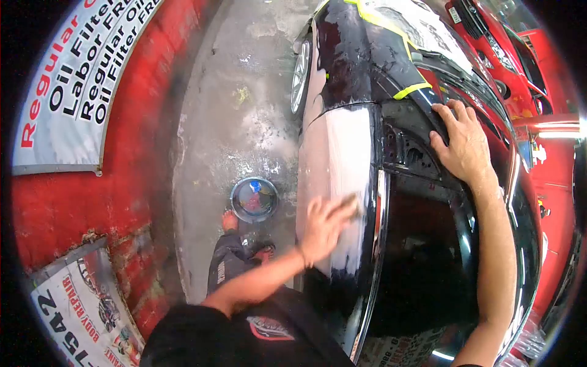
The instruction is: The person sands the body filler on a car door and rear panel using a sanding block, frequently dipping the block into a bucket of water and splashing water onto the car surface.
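My left hand point(324, 232) is blurred by motion over the car door point(348, 147), its fingers closed on a small tan pad point(351, 205). Under it, the door's panel carries a patch of pale pink and white filler or primer below the window line. My right hand point(463, 144) rests with fingers spread on the black pillar beside the windscreen, holding nothing. Near it lie the dark side window point(422, 244) and the bare black corner piece point(409, 147) where a mirror would sit. Yellow masking tape point(413, 90) edges the front of the car.
On the wet concrete floor point(226, 116) stands a round basin point(255, 211) of water with blue and pink items in it, close to my foot point(230, 220). A red wall point(134, 153) with printed banners point(67, 92) runs along the left. Another red vehicle point(501, 55) is at the upper right.
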`<state>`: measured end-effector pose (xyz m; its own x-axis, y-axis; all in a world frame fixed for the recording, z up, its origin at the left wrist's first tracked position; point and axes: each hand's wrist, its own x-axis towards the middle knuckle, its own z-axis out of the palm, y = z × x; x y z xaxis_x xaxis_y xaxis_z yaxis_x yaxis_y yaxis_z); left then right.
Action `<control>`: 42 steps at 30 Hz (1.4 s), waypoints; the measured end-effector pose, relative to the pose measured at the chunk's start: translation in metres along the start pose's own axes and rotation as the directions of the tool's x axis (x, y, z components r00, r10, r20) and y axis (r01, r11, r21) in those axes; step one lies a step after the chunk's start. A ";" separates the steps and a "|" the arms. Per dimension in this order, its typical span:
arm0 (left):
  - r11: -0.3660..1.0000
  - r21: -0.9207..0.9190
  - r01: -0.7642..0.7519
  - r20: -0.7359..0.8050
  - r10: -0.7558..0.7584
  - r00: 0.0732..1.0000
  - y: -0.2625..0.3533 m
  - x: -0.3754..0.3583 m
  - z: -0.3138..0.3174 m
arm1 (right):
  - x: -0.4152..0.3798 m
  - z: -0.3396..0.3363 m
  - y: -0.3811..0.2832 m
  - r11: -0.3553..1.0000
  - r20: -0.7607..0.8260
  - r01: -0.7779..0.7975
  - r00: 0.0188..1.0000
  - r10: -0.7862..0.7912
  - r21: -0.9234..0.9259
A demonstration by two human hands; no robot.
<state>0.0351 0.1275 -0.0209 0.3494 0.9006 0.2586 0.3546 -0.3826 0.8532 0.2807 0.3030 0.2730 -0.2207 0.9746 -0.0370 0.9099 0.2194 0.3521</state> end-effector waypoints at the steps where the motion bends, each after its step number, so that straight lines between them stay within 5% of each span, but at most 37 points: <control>1: 1.000 0.006 -0.008 0.014 0.008 1.000 -0.001 -0.002 -0.003 | 0.000 0.000 0.000 1.000 0.000 -0.003 1.000 0.003 0.006; 3: 1.000 0.012 -0.023 0.049 0.022 0.999 -0.005 -0.002 -0.002 | 0.001 -0.002 0.000 1.000 0.016 -0.018 1.000 0.017 0.017; 5: 0.996 0.086 -0.029 -0.061 0.035 0.998 -0.021 0.080 -0.016 | 0.000 0.001 0.000 1.000 0.021 -0.021 1.000 0.020 0.021; 9: 0.957 -0.148 0.251 -0.185 -0.276 0.943 -0.112 0.216 -0.001 | 0.000 0.001 -0.001 1.000 0.025 -0.023 0.999 0.023 0.013; 12: 0.980 -0.151 0.130 -0.202 -0.160 0.966 -0.097 0.172 0.005 | 0.003 -0.001 0.000 1.000 0.022 -0.020 1.000 0.020 0.012; 14: 0.976 -0.081 0.203 -0.035 -0.206 0.978 -0.034 0.098 -0.012 | 0.002 0.000 0.000 1.000 0.030 -0.024 0.999 0.024 0.012; 18: 0.988 -0.027 0.155 -0.006 -0.156 0.988 0.000 0.018 -0.009 | 0.003 -0.001 0.000 0.999 0.020 -0.026 0.999 0.026 0.022; 21: 0.982 -0.025 0.188 0.035 -0.187 0.982 -0.025 0.077 -0.018 | 0.002 0.000 0.002 1.000 0.022 -0.019 1.000 0.018 0.018; 22: 0.988 -0.013 0.152 -0.092 -0.153 0.984 -0.054 0.109 -0.008 | 0.002 0.001 0.003 1.000 0.019 -0.010 1.000 0.009 0.020; 24: 0.943 -0.244 0.228 -0.184 -0.276 0.943 -0.123 0.180 0.009 | 0.001 0.004 0.001 0.999 -0.001 -0.018 1.000 0.018 0.026; 25: 0.877 -0.199 0.438 -0.018 -0.450 0.893 -0.117 0.203 -0.009 | 0.002 0.003 0.000 1.000 0.012 -0.018 1.000 0.018 0.014; 28: 0.940 -0.080 0.332 -0.125 -0.340 0.932 -0.097 0.167 -0.004 | 0.003 -0.002 0.000 0.999 0.039 -0.032 0.999 0.031 0.014; 29: 0.920 -0.025 0.392 -0.030 -0.392 0.919 -0.073 0.140 -0.008 | 0.004 -0.003 -0.001 0.999 0.051 -0.041 0.998 0.040 0.024; 30: 0.972 0.020 0.235 -0.099 -0.232 0.968 -0.058 0.106 0.000 | 0.003 -0.004 -0.002 0.998 0.052 -0.045 0.998 0.043 0.032; 32: 0.951 -0.040 0.305 0.046 -0.303 0.952 -0.015 0.054 -0.012 | 0.004 -0.007 -0.004 0.998 0.055 -0.045 0.998 0.043 0.043; 40: 0.927 -0.097 0.364 -0.100 -0.373 0.923 -0.080 0.191 -0.013 | 0.003 -0.001 0.001 0.998 0.022 -0.022 1.000 0.021 0.061; 42: 0.888 -0.124 0.442 -0.058 -0.452 0.890 -0.054 0.178 -0.016 | 0.003 -0.002 0.001 0.998 0.020 -0.027 0.999 0.026 0.063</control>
<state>0.0646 0.3119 -0.0132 0.1011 0.9865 -0.1289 0.3622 0.0842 0.9283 0.2807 0.3067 0.2749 -0.1901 0.9806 -0.0471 0.9357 0.1955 0.2936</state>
